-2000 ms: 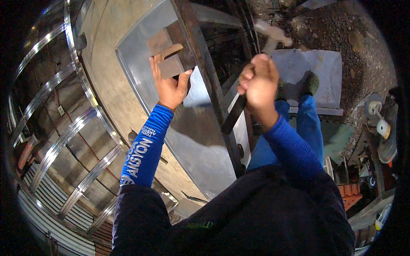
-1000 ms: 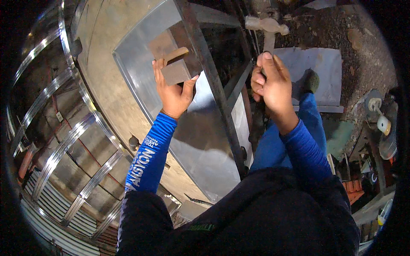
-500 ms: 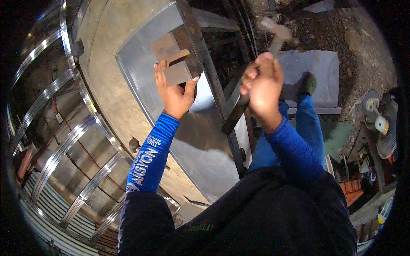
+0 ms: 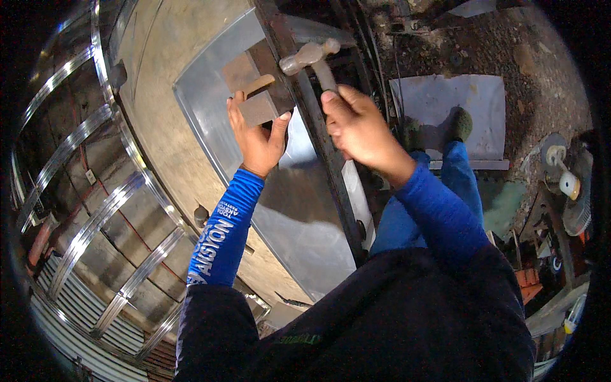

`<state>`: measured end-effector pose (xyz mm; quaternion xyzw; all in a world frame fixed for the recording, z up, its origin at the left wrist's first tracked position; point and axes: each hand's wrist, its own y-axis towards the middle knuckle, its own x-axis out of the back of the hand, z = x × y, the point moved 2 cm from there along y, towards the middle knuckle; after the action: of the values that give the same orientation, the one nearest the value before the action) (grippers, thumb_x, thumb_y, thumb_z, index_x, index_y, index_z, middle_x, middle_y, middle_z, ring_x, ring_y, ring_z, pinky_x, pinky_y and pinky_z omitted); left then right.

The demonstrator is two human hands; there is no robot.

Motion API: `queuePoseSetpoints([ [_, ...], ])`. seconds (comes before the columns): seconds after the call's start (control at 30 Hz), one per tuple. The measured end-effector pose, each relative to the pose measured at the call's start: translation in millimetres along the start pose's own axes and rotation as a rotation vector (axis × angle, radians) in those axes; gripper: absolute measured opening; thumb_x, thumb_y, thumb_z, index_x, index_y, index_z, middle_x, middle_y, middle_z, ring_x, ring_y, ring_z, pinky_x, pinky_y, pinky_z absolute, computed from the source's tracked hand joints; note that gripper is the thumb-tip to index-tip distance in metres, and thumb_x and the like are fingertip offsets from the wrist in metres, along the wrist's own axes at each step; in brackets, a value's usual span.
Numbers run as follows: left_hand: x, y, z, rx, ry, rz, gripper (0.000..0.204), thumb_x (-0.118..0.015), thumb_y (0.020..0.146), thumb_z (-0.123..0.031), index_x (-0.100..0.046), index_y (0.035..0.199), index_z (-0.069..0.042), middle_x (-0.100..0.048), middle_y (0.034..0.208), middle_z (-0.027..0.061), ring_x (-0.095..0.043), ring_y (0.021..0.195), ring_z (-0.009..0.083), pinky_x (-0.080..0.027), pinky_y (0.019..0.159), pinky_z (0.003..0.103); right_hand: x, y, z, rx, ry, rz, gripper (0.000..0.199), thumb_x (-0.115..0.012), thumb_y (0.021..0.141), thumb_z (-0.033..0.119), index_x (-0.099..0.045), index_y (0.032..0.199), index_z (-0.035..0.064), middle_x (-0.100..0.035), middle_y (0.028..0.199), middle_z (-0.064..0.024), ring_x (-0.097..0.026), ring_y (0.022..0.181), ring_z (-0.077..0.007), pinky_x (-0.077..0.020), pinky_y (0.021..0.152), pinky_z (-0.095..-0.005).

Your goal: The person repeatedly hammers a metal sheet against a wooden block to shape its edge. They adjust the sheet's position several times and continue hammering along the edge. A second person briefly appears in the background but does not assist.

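**Fingers pin a block to sheet metal while a hammer hangs over it**

Fingers [image 4: 237, 109] of my left hand [image 4: 258, 143] curl around a small wooden block [image 4: 259, 107], thumb on its right edge, pressing it flat against the metal so it cannot skid; that grip is closed tight on the block. My right hand [image 4: 359, 130] is wrapped fully around the handle of a hammer [image 4: 310, 56], whose head sits just above and right of the block, tilted toward it, near but not touching as far as I can tell.

Going from biggest down: the curved drum wall [image 4: 172, 95] on the left is dull, brushed and tan-grey, and shiny ribbed hoops [image 4: 95, 223] wrap the structure beyond it. A bright, smooth aluminium sheet [image 4: 299, 223] lies along that wall, reflecting the light, with a dark rusty steel bar [image 4: 324, 153] running diagonally across it, apparently backing the edge. On the gritty ground beyond lies a flat grey plate [image 4: 445, 95]. The block is square-cut, matte brown, with a second, similar block [image 4: 240, 71] just above it against the sheet. The hammer head is rounded, worn grey steel.
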<state>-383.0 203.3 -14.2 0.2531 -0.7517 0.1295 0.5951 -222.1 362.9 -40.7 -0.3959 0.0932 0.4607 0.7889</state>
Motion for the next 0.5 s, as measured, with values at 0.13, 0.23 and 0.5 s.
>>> queuePoseSetpoints([
  [0.13, 4, -4, 0, -0.009, -0.002, 0.015, 0.068, -0.072, 0.09, -0.05, -0.056, 0.133, 0.001, -0.046, 0.143, 0.0312, -0.041, 0.135, 0.051, -0.022, 0.12, 0.063, 12, -8, 23, 0.022, 0.478, -0.376, 0.026, -0.053, 0.107, 0.032, -0.048, 0.093, 0.0115, -0.045, 0.063, 0.0018, -0.041, 0.042, -0.0102, -0.0351, 0.037, -0.0293],
  [0.23, 1, 4, -4, -0.027, -0.004, 0.026, 0.067, -0.072, 0.09, -0.049, -0.057, 0.132, 0.001, -0.046, 0.143, 0.031, -0.041, 0.134, 0.0507, -0.022, 0.119, 0.063, -3, -6, 9, -0.054, 0.209, -0.186, 0.029, -0.052, 0.109, 0.035, -0.047, 0.09, 0.0128, -0.046, 0.062, 0.0022, -0.041, 0.043, -0.0091, -0.0344, 0.038, -0.0288],
  [0.5, 2, 0, -2, -0.027, 0.033, 0.01, 0.074, -0.077, 0.085, -0.053, -0.058, 0.131, 0.002, -0.05, 0.139, 0.0313, -0.043, 0.133, 0.0484, -0.025, 0.118, 0.061, 38, -39, -20, -0.185, 0.215, -0.181, 0.035, -0.052, 0.108, 0.042, -0.047, 0.087, 0.0141, -0.041, 0.062, 0.0035, -0.034, 0.046, -0.0074, -0.031, 0.041, -0.0294],
])
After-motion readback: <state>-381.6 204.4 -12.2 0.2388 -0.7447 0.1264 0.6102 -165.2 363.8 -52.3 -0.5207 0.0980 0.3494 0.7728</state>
